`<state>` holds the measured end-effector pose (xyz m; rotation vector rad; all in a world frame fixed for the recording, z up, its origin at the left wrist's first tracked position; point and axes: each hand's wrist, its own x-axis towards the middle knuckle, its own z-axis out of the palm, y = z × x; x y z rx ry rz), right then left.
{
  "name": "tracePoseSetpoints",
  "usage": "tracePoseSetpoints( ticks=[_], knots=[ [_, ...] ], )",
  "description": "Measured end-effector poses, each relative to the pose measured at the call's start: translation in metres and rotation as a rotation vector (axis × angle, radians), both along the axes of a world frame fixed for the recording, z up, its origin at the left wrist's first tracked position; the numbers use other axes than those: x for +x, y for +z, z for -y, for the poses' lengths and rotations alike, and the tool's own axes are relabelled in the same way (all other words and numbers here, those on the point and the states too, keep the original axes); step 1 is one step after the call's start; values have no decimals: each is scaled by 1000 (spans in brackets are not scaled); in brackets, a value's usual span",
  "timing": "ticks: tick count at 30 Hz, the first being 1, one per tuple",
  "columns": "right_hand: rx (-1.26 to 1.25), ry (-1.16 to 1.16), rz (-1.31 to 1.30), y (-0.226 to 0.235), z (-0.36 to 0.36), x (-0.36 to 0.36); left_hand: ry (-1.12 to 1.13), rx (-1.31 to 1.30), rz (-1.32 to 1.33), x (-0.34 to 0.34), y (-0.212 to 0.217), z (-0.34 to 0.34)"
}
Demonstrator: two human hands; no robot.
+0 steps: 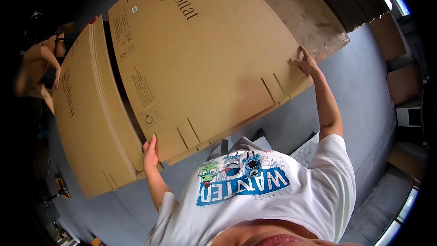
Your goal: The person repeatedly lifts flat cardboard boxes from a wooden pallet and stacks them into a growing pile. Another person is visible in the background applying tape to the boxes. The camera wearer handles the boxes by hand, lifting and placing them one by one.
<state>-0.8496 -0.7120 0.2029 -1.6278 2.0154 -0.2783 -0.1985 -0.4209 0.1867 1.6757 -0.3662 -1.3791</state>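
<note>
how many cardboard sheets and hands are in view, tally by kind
large flat cardboard sheets: 2, the upper sheet held by the left hand and right hand, and the lower sheet beside it
hands of the person: 2
other people: 1, a co-worker at far left
total: 5
</note>
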Motion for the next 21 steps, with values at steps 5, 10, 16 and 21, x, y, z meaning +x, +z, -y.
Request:
tracePoseSetpoints(
  ticks=[5, 10, 16, 21],
  knots=[
    [-58, -14, -75, -11, 9, -8, 116, 56, -316, 3, 1, -1],
    [1, -93, -121, -9, 50, -25, 95, 109, -523, -32, -9, -4],
    [55, -92, 82, -26, 88, -44, -20, 55, -222, -33, -46, -24],
    [85, -251, 214, -27, 99, -16, 402, -121, -528, -44, -82, -51]
  ],
)
